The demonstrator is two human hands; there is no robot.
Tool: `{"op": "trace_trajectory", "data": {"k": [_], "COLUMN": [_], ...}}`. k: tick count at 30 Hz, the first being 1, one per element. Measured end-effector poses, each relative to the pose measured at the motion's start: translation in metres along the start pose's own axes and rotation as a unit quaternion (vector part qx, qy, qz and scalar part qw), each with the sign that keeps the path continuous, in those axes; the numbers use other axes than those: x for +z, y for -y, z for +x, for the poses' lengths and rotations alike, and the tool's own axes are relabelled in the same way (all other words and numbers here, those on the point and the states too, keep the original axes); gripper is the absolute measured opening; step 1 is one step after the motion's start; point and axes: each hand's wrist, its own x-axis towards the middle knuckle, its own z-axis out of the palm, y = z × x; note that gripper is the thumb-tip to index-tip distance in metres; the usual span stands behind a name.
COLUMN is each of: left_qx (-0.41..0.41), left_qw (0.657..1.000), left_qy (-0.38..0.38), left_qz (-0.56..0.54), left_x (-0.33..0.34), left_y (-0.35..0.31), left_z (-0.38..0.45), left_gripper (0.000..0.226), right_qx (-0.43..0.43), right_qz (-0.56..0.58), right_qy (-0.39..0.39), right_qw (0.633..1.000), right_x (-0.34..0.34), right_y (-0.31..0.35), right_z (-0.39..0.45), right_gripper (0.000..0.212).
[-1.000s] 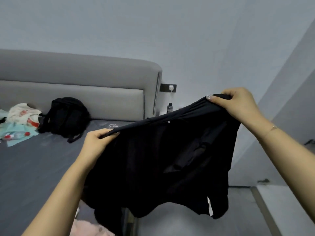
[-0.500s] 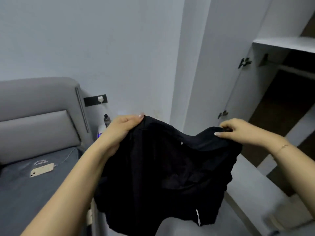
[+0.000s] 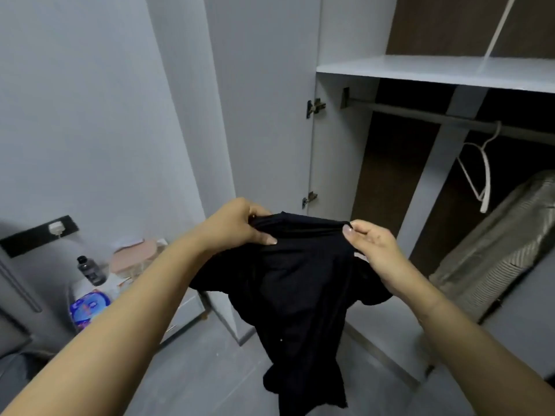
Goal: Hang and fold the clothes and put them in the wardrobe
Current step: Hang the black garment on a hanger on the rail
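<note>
- Facing the open wardrobe (image 3: 339, 139), head view: left hand (image 3: 237, 225) and right hand (image 3: 371, 246) each pinch the top edge of a black garment (image 3: 294, 295), fingers curled on cloth.
- Garment hangs downward between the hands, long axis vertical.
- White hanger (image 3: 480, 172) on the rail (image 3: 444, 118) lies up and right; the right hand is judged nearer.

Open wardrobe (image 3: 339, 151) ahead, bare rail (image 3: 420, 115) at its left end, white hanger (image 3: 483, 172) and grey striped bundle (image 3: 504, 247) filling its right side
</note>
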Motion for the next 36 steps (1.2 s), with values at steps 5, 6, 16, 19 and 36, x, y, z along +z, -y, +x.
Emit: {"op": "trace_trajectory", "data": {"k": [5, 6, 16, 19, 36], "left_qx": [0.045, 0.071, 0.159, 0.140, 0.128], "left_qw": [0.954, 0.948, 0.985, 0.980, 0.912], "left_qy": [-0.058, -0.073, 0.000, 0.135, 0.222], "left_qz": [0.290, 0.301, 0.060, -0.039, -0.319], "left_x": [0.003, 0.002, -0.028, -0.028, 0.049], "left_y": [0.041, 0.045, 0.069, 0.053, -0.035], "left_z": [0.087, 0.099, 0.279, 0.314, 0.439], "left_gripper": [0.031, 0.037, 0.028, 0.039, 0.036], "right_qx": [-0.027, -0.035, -0.007, 0.028, 0.257], "right_qz": [0.016, 0.003, -0.466, -0.489, -0.417], "right_qy": [-0.079, -0.090, -0.335, -0.385, -0.265], "right_qw": [0.996, 0.995, 0.819, 0.782, 0.831], "right_x": [-0.038, -0.042, -0.115, -0.130, -0.216], "right_y": [0.025, 0.030, 0.022, 0.020, -0.048], "right_z": [0.038, 0.044, 0.123, 0.129, 0.125], "right_gripper": [0.024, 0.026, 0.023, 0.019, 0.035]}}
